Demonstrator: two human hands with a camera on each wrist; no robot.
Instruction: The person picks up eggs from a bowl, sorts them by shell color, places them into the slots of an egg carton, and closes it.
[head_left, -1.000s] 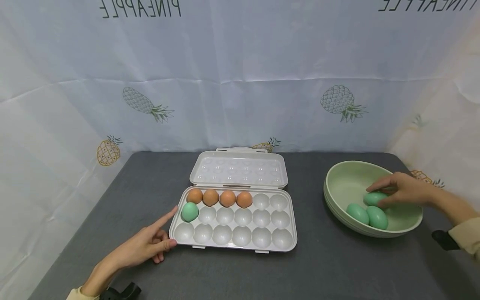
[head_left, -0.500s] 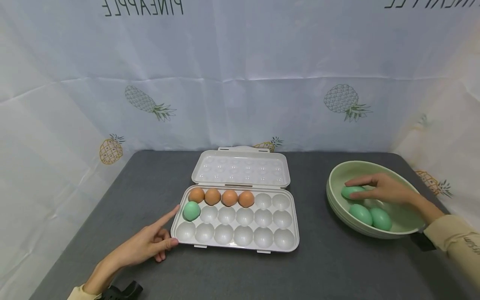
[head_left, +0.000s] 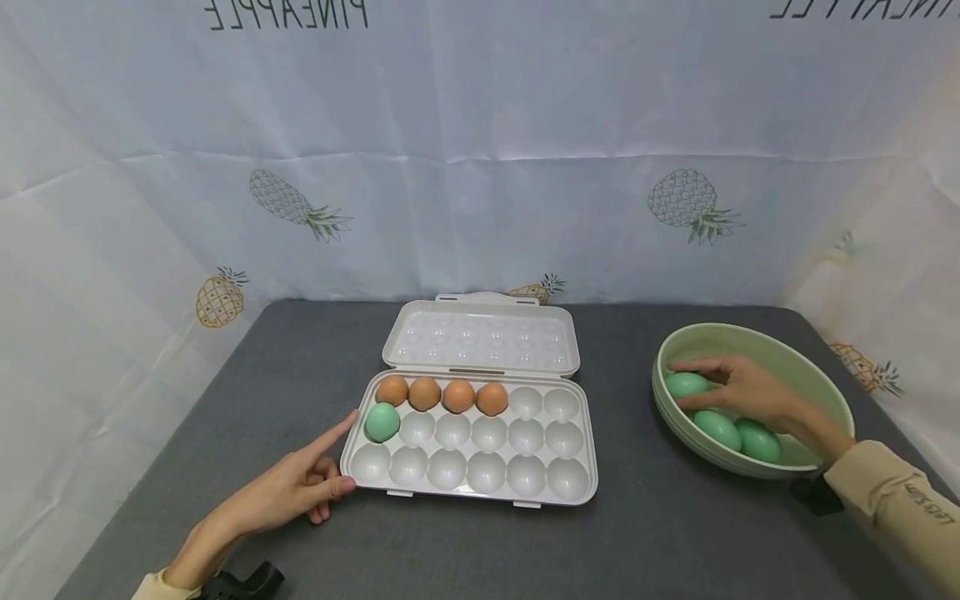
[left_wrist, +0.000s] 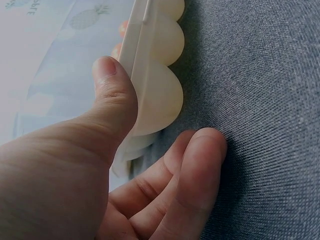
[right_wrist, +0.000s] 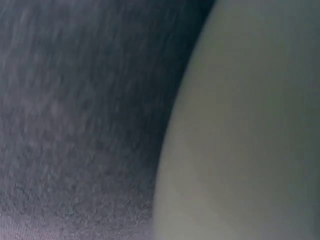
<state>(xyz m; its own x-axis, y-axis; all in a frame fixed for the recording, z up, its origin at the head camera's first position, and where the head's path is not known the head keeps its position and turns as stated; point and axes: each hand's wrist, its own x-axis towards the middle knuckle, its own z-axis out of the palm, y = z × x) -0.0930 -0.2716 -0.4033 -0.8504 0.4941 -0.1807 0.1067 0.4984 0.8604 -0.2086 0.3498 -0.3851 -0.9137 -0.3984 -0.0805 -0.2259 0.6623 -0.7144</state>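
Note:
Inside the stacked green bowls (head_left: 813,392) on the right, my right hand (head_left: 750,392) grips a green egg (head_left: 686,384) between thumb and fingers, near the left wall. Two more green eggs (head_left: 717,430) lie below that hand. My left hand (head_left: 285,492) touches the left side of a white egg tray (head_left: 468,493): the index finger is straight along its edge and the thumb is at the front corner. In the left wrist view the thumb (left_wrist: 112,82) rests against the tray's edge. One green egg (head_left: 382,422) sits in the middle row, leftmost cup; several brown eggs (head_left: 424,393) line the back row.
The tray's lid (head_left: 480,333) stands folded back behind it. A dark grey cloth (head_left: 622,542) covers the table. Pineapple-print curtains (head_left: 480,217) hang around the back and sides. The right wrist view shows only the bowl's outer wall (right_wrist: 240,150) and dark cloth.
My right hand has moved left inside the bowl, carrying a green egg from the right part toward the left wall. The left hand has stayed at the tray.

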